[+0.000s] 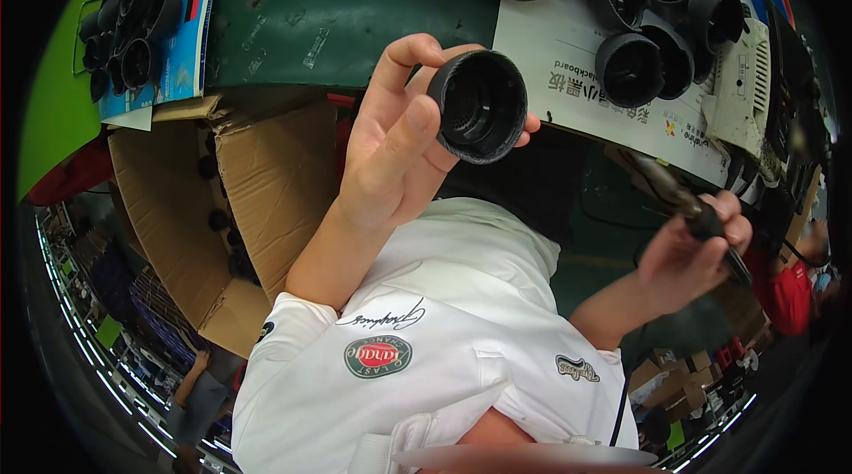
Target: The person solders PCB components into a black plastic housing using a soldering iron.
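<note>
Blurred, a pale strip (524, 458) crosses the bottom edge nearest the camera, well below the black ribbed cup, with a white collared shirt (470, 296) filling most of the space between. Far left of the cup, a cluster of black cups (138, 63) rests on a blue and orange printed sheet (180, 75). Lower, but also left of the cup, an open cardboard box (277, 199) holds small dark round parts (217, 219). Just left of the cup, and touching it, is the left hand (386, 168), its grip clamped on the black ribbed cup (480, 106), thumb on the near side and fingers wrapped behind. The cup is raised in front of the green bench (355, 17), mouth turned toward the camera. Up and right of it, more black cups (629, 68) sit on a white printed sheet (552, 48). Right of the cup and lower, the right hand (688, 265) has its grip closed around a metal-barrelled tool (704, 220) (blurred, but resembling a soldering iron). Farther right of the cup, and slightly higher, stands a vented off-white box (737, 88).
</note>
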